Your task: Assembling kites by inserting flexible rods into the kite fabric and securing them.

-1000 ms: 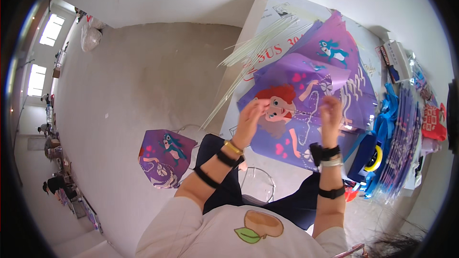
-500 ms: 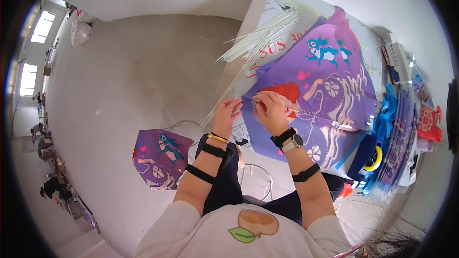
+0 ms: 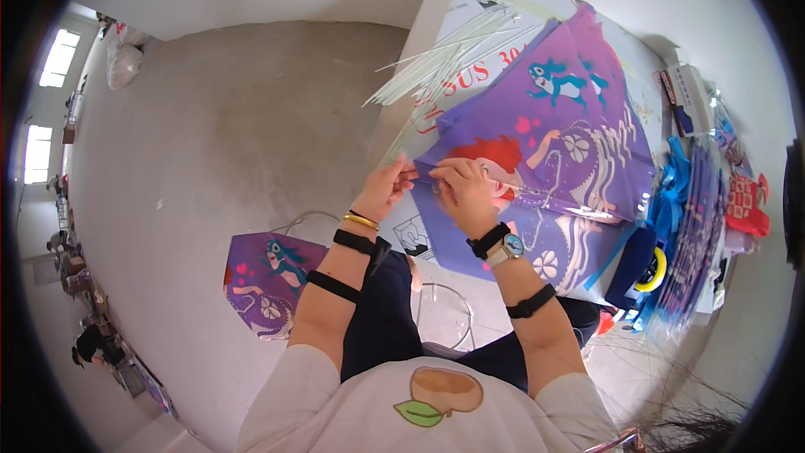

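Note:
A purple kite (image 3: 579, 147) with a red-haired figure and a blue animal printed on it lies spread over a large printed box (image 3: 470, 0). At the kite's left corner my right hand (image 3: 465, 195) pinches the fabric, its fingertips drawn together. Just left of that corner is my left hand (image 3: 386, 190), fingers curled and thumb against the index finger; what lies between them is too small to make out. Thin pale rods (image 3: 440, 54) lie in a loose bundle on the box, beyond my hands, some jutting past its left edge.
Another purple kite (image 3: 268, 285) is low on the left, near a curved metal rail. Blue bags (image 3: 671, 189), a yellow ring (image 3: 652, 271) and a stack of folded purple pieces (image 3: 700, 218) crowd the right. Far left, a person in dark clothes (image 3: 96, 344) bends over.
My left hand's spread fingers have curled in and drawn together beside the kite's corner. My right hand has shifted left to that corner. The whole view has shifted slightly.

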